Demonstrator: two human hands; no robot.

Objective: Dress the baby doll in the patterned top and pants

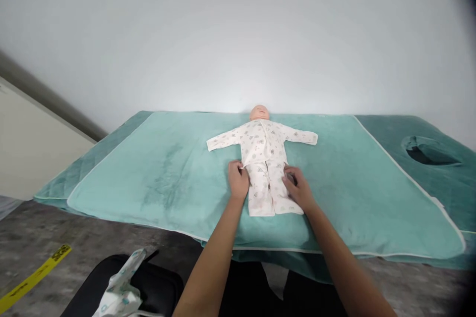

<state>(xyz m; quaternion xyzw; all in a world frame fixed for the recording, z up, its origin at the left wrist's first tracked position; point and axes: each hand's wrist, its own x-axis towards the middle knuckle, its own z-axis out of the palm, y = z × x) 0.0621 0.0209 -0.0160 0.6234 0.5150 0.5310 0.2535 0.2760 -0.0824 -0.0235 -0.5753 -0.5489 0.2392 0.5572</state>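
A baby doll [259,112] lies on its back, its head toward the wall. It wears a white printed baby shirt [262,141] with long sleeves spread out to both sides. Matching baby pants [260,198] cover its legs, their cuffs toward me. On the left side of the waist, my left hand [238,181] is closed, fingertips pinching the shirt's lower edge. My right hand [298,189] touches the opposite side just below the hem, with thumb and fingers curved and a gap between them. The doll's hands and feet are hidden by the clothing.
A teal padded bed [178,168] carries the doll and stands against a white wall [238,34]. At its right end is a dark oval opening [427,153]. Below left, a printed cloth [122,287] lies on a black stool [158,285], near yellow floor tape [35,277].
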